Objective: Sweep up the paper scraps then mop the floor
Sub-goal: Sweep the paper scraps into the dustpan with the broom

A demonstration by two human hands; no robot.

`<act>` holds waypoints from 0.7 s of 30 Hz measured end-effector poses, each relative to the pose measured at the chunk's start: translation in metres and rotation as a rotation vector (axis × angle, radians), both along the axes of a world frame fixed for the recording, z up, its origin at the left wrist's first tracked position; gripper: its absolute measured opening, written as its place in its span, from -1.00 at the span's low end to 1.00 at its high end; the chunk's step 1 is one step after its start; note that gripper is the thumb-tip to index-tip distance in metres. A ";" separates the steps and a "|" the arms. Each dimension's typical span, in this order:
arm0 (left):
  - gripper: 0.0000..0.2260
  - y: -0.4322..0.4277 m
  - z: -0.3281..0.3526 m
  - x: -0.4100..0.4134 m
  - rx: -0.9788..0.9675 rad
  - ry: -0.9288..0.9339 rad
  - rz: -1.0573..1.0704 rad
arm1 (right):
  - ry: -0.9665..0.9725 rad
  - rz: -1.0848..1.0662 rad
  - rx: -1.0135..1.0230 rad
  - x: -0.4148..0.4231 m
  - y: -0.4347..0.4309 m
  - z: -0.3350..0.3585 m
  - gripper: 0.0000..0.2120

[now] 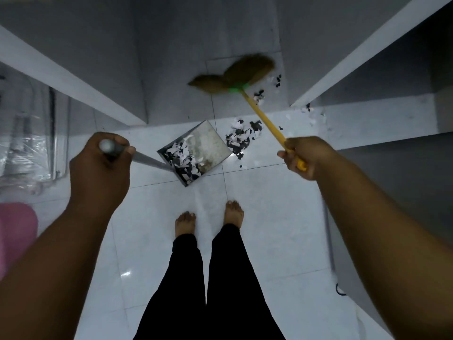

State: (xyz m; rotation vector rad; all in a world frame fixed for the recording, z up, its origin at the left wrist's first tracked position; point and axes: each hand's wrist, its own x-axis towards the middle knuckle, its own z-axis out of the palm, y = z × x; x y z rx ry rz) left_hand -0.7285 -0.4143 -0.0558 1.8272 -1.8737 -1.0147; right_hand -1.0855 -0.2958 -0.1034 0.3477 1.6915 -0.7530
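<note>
Scraps: black and white paper scraps already lie inside the dustpan. A heap sits on the floor just beside the pan's open lip. Thinner scatters lie farther off, near the broom head and at the foot of the cabinet on the right.
Dustpan: metal, mouth turned away and to the right, toward the heap. Whether its lip lies flat on the tile cannot be told.
Broom: the brown head of the broom is blurred and lies beyond the heap. Whether the bristles touch the floor cannot be told.
Right hand: the right hand has its fingers wrapped round the yellow handle near its end.
Left hand: the left hand is a closed fist round the top of the pan's long handle.
Step in hand: probably drawing the remaining scraps into the pan; mopping waits until the floor is bare of paper.
Doing it well: press the lip hard to the tile and keep the pan steady. Pull the broom in short, low strokes straight at the mouth. Gather the far scatters into the heap first, and ease off near the lip.
Risk: a fast stroke may flick light paper past the pan or under the cabinet.
Around: bare feet stand near, behind the pan.
</note>
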 end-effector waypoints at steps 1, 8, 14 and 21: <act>-0.92 0.000 0.000 0.000 0.001 0.000 0.004 | 0.034 0.008 -0.003 0.006 0.018 0.009 -0.81; -0.81 -0.005 -0.007 0.020 -0.020 0.005 0.013 | 0.098 -0.038 -0.262 0.014 0.062 0.069 -0.79; -0.72 -0.003 -0.029 0.043 -0.021 -0.013 0.023 | 0.318 0.099 -0.230 -0.028 -0.043 0.032 -0.89; -0.76 0.008 -0.040 0.052 -0.024 -0.006 0.000 | 0.914 1.176 0.265 -0.045 -0.082 -0.021 -0.80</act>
